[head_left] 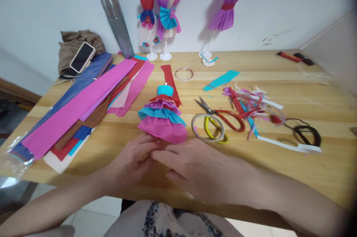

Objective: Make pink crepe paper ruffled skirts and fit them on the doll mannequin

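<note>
Your shirt [173,224] fills the bottom edge, below your left hand [134,160] and right hand [192,162], fingers partly curled and meeting by the hem of the tiered crepe-paper dress [162,118] at centre; I can't tell what they pinch. Its bodice [165,90] and ruffles [156,113] look assembled; anything unfinished doesn't show. Upper left, the capped flask [119,25] hides its contents.

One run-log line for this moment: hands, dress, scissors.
left hand: at hem of dress | right hand: beside left hand | grip: unclear | dress: pink bottom tier | scissors: right of dress, blades parted
</note>
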`<state>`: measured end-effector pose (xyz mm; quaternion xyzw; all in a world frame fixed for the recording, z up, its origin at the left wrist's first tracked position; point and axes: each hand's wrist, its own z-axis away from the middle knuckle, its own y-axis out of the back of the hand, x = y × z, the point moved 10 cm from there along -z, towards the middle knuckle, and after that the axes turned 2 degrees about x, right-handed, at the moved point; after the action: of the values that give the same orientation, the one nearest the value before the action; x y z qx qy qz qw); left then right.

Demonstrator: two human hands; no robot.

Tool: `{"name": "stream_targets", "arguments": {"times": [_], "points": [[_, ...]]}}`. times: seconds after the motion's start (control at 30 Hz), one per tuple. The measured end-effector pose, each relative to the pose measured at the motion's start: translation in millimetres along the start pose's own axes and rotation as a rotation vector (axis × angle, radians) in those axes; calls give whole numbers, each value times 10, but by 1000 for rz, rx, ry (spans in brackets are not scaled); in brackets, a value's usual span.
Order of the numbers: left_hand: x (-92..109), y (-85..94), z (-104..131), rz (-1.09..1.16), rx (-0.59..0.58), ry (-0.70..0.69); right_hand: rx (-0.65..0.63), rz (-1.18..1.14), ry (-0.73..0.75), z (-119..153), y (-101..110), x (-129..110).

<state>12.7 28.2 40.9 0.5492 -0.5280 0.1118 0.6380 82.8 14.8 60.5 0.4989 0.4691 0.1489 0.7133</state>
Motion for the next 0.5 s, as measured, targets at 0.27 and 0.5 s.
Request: {"name": "stream_targets", "arguments": {"times": [0.27,0.5], "points": [[-332,184,119,66,78,124,226,333,38,-166,-353,-80],[-596,160,184,474,111,409,352,209,1,-219,-372,31]]}}
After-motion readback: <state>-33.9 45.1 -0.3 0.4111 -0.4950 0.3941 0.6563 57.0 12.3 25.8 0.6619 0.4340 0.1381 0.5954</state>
